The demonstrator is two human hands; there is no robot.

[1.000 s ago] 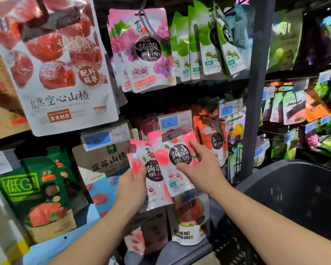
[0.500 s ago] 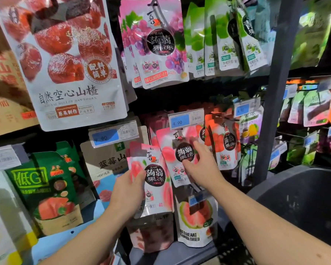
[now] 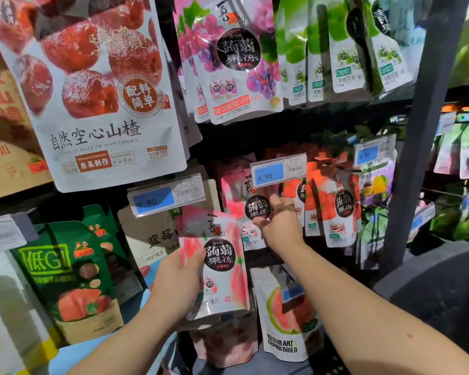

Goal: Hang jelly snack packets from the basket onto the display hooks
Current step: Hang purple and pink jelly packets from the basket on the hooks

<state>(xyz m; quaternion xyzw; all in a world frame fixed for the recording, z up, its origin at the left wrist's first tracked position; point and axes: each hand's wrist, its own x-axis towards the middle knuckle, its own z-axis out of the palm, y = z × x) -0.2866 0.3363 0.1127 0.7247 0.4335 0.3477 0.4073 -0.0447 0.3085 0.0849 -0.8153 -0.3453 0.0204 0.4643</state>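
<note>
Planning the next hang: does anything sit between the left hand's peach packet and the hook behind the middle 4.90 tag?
Yes. The right hand and the second peach packet it pinches are in front of that hook, and the price tag hangs at its tip.

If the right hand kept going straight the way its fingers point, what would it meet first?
The pink jelly packet under the 4.90 price tag: the right hand seems to pinch it, fingers pointing up and into the rack. What lies behind it is unclear.
</note>
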